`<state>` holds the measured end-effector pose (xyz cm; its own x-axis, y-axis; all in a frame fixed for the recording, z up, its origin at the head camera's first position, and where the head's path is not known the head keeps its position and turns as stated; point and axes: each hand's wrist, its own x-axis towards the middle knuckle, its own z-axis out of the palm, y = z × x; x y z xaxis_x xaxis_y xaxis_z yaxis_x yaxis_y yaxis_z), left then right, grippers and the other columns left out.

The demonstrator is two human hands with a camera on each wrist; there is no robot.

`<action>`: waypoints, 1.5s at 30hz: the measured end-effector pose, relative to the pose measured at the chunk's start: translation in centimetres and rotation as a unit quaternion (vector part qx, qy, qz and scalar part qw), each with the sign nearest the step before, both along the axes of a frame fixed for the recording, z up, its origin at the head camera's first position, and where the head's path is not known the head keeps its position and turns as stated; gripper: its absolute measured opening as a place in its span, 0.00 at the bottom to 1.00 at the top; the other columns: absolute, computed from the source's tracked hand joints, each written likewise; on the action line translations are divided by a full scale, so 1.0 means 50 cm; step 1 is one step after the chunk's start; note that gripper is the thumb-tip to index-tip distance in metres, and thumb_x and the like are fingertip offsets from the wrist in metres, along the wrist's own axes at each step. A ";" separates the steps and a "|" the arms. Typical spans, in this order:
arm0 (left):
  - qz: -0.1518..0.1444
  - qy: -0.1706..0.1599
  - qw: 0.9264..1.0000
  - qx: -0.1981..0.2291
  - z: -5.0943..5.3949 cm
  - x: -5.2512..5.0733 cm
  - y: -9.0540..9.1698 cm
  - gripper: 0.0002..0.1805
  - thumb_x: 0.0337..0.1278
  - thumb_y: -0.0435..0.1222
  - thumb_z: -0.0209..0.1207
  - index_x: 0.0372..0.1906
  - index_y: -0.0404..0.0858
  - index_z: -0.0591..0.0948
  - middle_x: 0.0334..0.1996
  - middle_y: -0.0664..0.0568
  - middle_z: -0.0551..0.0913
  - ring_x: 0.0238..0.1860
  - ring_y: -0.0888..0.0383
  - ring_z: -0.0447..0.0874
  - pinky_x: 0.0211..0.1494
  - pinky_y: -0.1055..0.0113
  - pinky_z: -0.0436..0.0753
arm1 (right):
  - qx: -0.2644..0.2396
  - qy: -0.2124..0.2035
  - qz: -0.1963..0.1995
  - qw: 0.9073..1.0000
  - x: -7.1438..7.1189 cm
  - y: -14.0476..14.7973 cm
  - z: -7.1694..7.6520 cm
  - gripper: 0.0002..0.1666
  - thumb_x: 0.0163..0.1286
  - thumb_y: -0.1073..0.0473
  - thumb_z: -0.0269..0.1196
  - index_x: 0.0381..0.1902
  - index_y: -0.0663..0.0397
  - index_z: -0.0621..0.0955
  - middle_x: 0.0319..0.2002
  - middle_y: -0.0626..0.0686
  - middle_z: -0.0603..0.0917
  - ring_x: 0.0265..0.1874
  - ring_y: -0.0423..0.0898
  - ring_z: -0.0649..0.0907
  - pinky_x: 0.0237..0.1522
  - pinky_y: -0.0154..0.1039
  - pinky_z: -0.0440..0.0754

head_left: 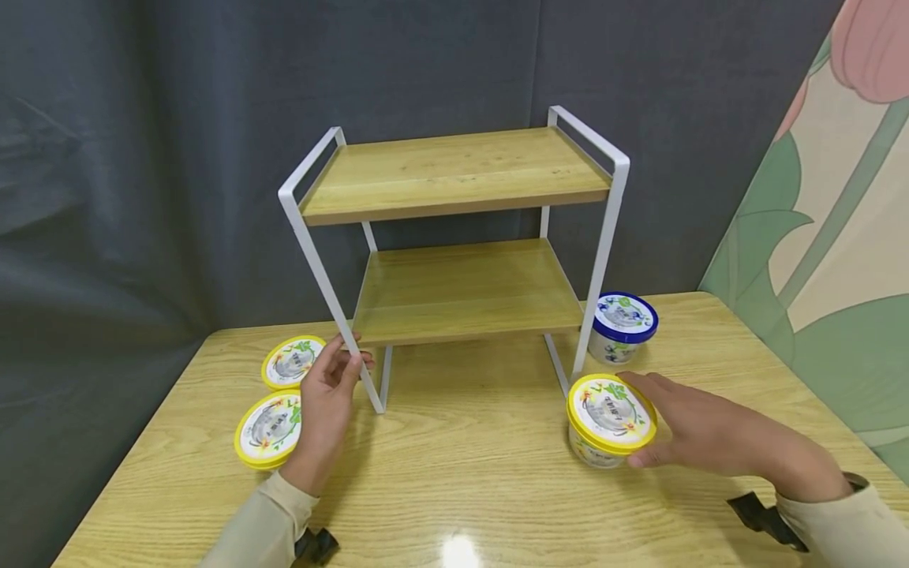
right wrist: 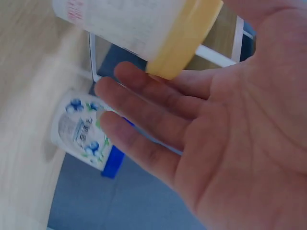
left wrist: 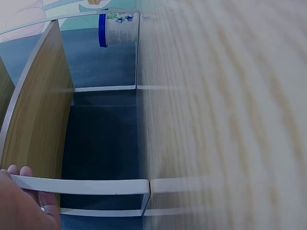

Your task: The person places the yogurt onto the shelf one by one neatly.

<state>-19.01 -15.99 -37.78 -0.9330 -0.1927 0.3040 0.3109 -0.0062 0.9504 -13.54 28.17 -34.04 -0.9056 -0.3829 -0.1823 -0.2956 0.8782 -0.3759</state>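
A two-tier shelf rack (head_left: 461,292) with wooden boards and a white metal frame stands on the table. My left hand (head_left: 330,394) grips its front left leg low down, fingers and thumb about the white bar (left wrist: 91,185). With thumb and index finger my right hand (head_left: 710,426) pinches the rim of a yellow-lidded tub (head_left: 612,418) by the rack's front right leg. The other fingers (right wrist: 148,108) stretch out below the yellow lid (right wrist: 184,38). Whether this tub touches the table I cannot tell. Behind it stands a blue-lidded tub (head_left: 622,325) with blueberry print.
Two more yellow-lidded tubs, a rear one (head_left: 287,361) and a front one (head_left: 266,430), stand left of the rack, the front one partly behind my left hand. Dark cloth (head_left: 426,63) hangs behind the wooden table (head_left: 461,489). A flower-patterned panel (head_left: 838,260) borders the right side.
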 end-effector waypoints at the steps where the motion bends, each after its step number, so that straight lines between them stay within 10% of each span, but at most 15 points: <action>1: -0.001 -0.002 1.000 0.001 0.001 0.001 0.000 0.18 0.69 0.29 0.55 0.61 0.33 0.76 0.33 0.62 0.84 0.39 0.65 0.85 0.49 0.74 0.82 | -0.007 -0.003 0.001 1.000 0.000 -0.005 0.000 0.71 0.48 0.22 0.67 0.77 0.54 0.54 0.72 0.68 0.65 0.66 0.69 0.72 0.58 0.68 0.73; 32: 0.005 0.004 1.000 0.016 -0.003 -0.004 0.004 0.18 0.69 0.27 0.55 0.61 0.32 0.76 0.31 0.61 0.84 0.37 0.65 0.84 0.45 0.74 0.81 | -0.127 -0.016 0.099 0.987 -0.025 -0.106 -0.024 0.68 0.57 0.36 0.71 0.80 0.52 0.44 0.74 0.61 0.63 0.70 0.61 0.70 0.62 0.60 0.74; 45: 0.006 0.042 0.999 -0.014 -0.008 -0.003 0.006 0.17 0.70 0.28 0.54 0.60 0.27 0.75 0.30 0.63 0.83 0.36 0.66 0.83 0.43 0.76 0.80 | -0.189 0.040 0.090 0.977 -0.036 -0.130 -0.066 0.63 0.46 0.39 0.79 0.73 0.55 0.61 0.65 0.52 0.74 0.64 0.53 0.75 0.63 0.47 0.76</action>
<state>-19.16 -15.71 -38.17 -0.9019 -0.1936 0.3862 0.3891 0.0246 0.9209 -15.36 21.66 -37.33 -0.8226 -0.5640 0.0716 -0.4748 0.6124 -0.6321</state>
